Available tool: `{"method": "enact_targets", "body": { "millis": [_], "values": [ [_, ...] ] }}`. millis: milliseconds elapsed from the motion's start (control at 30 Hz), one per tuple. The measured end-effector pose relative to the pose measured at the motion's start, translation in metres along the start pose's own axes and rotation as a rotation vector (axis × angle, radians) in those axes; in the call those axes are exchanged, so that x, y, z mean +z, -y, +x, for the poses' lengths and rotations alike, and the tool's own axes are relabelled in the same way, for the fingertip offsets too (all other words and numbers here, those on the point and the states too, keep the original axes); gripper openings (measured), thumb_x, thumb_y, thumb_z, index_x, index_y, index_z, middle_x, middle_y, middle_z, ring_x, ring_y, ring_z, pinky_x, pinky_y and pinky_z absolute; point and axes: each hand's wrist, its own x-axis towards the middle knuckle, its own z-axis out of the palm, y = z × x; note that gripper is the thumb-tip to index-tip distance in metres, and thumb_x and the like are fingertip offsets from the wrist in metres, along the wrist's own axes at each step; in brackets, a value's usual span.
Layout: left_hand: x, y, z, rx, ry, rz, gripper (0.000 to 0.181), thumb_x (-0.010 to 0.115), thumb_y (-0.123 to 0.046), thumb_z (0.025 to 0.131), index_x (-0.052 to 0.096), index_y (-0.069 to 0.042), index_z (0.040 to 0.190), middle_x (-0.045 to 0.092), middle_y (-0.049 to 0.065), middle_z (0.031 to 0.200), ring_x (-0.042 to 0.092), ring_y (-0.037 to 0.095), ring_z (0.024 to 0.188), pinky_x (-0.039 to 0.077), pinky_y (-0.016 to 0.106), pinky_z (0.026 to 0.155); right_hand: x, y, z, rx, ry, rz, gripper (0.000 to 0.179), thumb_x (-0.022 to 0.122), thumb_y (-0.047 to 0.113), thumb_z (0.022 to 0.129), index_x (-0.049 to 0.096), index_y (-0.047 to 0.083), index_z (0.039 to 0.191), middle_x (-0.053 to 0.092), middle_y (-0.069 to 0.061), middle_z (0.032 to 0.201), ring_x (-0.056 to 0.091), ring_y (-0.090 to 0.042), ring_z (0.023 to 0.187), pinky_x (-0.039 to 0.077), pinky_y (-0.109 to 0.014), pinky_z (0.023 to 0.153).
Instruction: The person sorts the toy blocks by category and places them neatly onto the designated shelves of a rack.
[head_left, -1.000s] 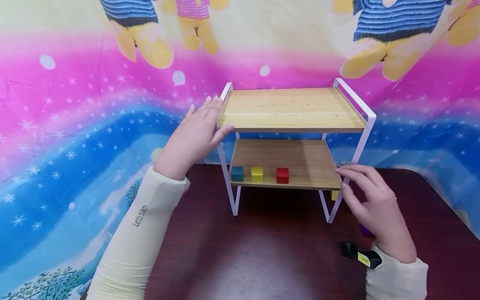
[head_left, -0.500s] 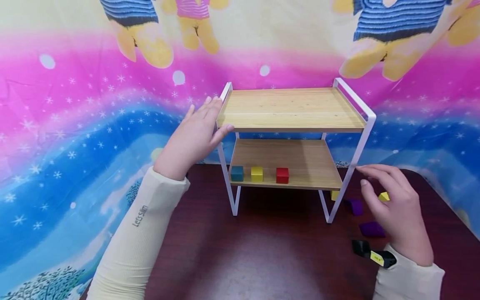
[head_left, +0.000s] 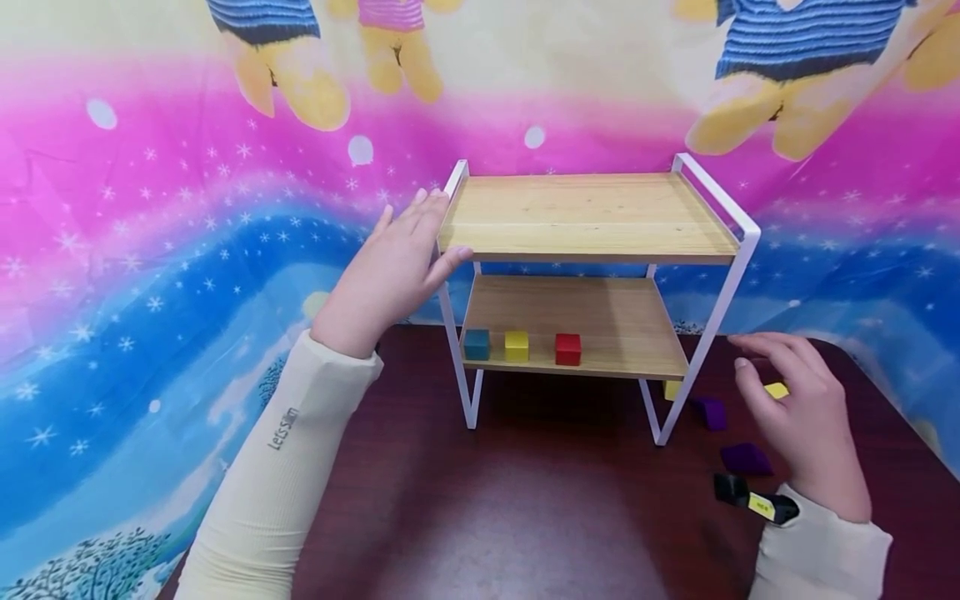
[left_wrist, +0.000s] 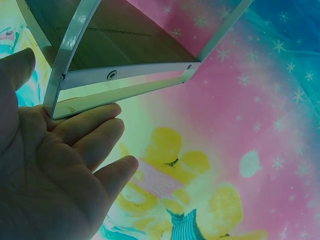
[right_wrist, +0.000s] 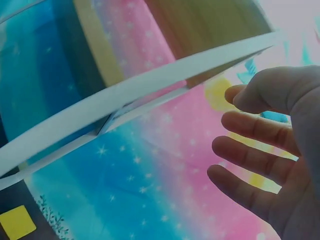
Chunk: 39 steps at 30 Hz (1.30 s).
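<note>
Fingers of the right hand (head_left: 802,408) are hanging parted, slightly bent, just off the rack (head_left: 592,212) standing on the tabletop (head_left: 510,517). The left hand (head_left: 393,271), fingers extended, is touching its left frame (head_left: 450,321). Blue cube (head_left: 476,344), yellow cube (head_left: 516,346) and red cube (head_left: 567,350) are sitting along the lower shelf (head_left: 570,308). A backdrop (head_left: 570,92) is hanging behind.

Shelf unit (head_left: 592,215), one, two-tier, white-framed, standing on the dark table (head_left: 487,508); take it as your dial's centre. Left hand (head_left: 393,279), yours: nine o'clock, fingers extended, touching the unit's side near its top. Cubes, three, along the front of the lower board (head_left: 585,310), eight to seven o'clock: teal cube (head_left: 476,345), yellow cube (head_left: 516,347), red cube (head_left: 567,351). Right hand (head_left: 798,417), yours: four o'clock, fingers loosely bent, just beside the unit but apart. Purple blocks (head_left: 745,459), two, near that hand, between four and five. Yellow block (head_left: 776,390), one, partly hidden behind your right hand.
</note>
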Motion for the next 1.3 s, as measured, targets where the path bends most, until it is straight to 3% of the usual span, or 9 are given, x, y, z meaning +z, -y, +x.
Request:
{"method": "enact_targets", "body": {
  "millis": [167, 400, 667, 767, 833, 933, 1300],
  "values": [
    [0.000, -0.001, 0.000, -0.003, -0.004, 0.002, 0.082, 0.050, -0.053, 0.103, 0.016, -0.009, 0.163, 0.020, 0.010, 0.168, 0.010, 0.024, 0.156, 0.005, 0.050, 0.125, 0.003, -0.010, -0.001, 0.065, 0.027, -0.022, 0.027, 0.065, 0.005, 0.096, 0.072, 0.004, 0.122, 0.064, -0.017, 0.121, 0.040, 0.014, 0.107, 0.028, -0.002, 0.088],
    [0.001, 0.000, -0.002, -0.010, -0.003, -0.003, 0.081, 0.049, -0.052, 0.103, 0.016, -0.009, 0.163, 0.020, 0.010, 0.168, 0.010, 0.024, 0.156, 0.005, 0.051, 0.125, 0.011, -0.021, -0.002, 0.182, 0.142, -0.073, 0.030, 0.062, 0.013, 0.100, 0.068, 0.006, 0.129, 0.060, -0.017, 0.127, 0.055, -0.029, 0.105, 0.033, -0.006, 0.075],
    [0.002, -0.002, 0.000, 0.009, -0.010, -0.012, 0.081, 0.048, -0.053, 0.103, 0.016, -0.009, 0.163, 0.021, 0.011, 0.168, 0.010, 0.024, 0.156, 0.005, 0.050, 0.125, 0.015, -0.037, -0.004, 0.217, 0.216, -0.093, 0.032, 0.060, 0.014, 0.101, 0.065, 0.003, 0.131, 0.058, -0.022, 0.127, 0.058, -0.040, 0.106, 0.029, -0.001, 0.071],
    [0.001, -0.002, 0.000, 0.012, -0.014, -0.013, 0.081, 0.048, -0.053, 0.104, 0.015, -0.008, 0.163, 0.020, 0.010, 0.168, 0.010, 0.023, 0.156, 0.005, 0.050, 0.125, 0.015, -0.045, -0.004, 0.238, 0.251, -0.106, 0.033, 0.058, 0.016, 0.102, 0.063, 0.002, 0.131, 0.056, -0.024, 0.129, 0.057, -0.043, 0.107, 0.046, -0.016, 0.079],
    [0.000, -0.001, 0.000, 0.012, -0.016, -0.014, 0.081, 0.048, -0.052, 0.104, 0.015, -0.008, 0.163, 0.020, 0.010, 0.168, 0.010, 0.023, 0.156, 0.005, 0.050, 0.125, 0.016, -0.049, -0.003, 0.245, 0.275, -0.117, 0.033, 0.057, 0.015, 0.102, 0.062, 0.000, 0.131, 0.055, -0.026, 0.130, 0.056, -0.044, 0.108, 0.054, -0.039, 0.085],
    [0.000, -0.001, 0.000, 0.013, -0.018, -0.021, 0.082, 0.049, -0.053, 0.103, 0.015, -0.009, 0.163, 0.020, 0.010, 0.168, 0.010, 0.023, 0.156, 0.005, 0.050, 0.125, 0.015, -0.055, 0.001, 0.250, 0.297, -0.127, 0.032, 0.055, 0.013, 0.102, 0.061, -0.002, 0.130, 0.053, -0.029, 0.131, 0.054, -0.047, 0.109, 0.047, -0.068, 0.086],
    [0.000, 0.001, 0.000, 0.002, -0.016, -0.016, 0.081, 0.051, -0.051, 0.103, 0.016, -0.009, 0.163, 0.022, 0.011, 0.167, 0.011, 0.024, 0.156, 0.006, 0.049, 0.125, 0.020, -0.080, 0.024, 0.236, 0.450, -0.173, 0.035, 0.058, 0.011, 0.101, 0.057, -0.007, 0.130, 0.052, -0.035, 0.129, 0.047, -0.056, 0.117, 0.039, -0.076, 0.092]
  ]
}}
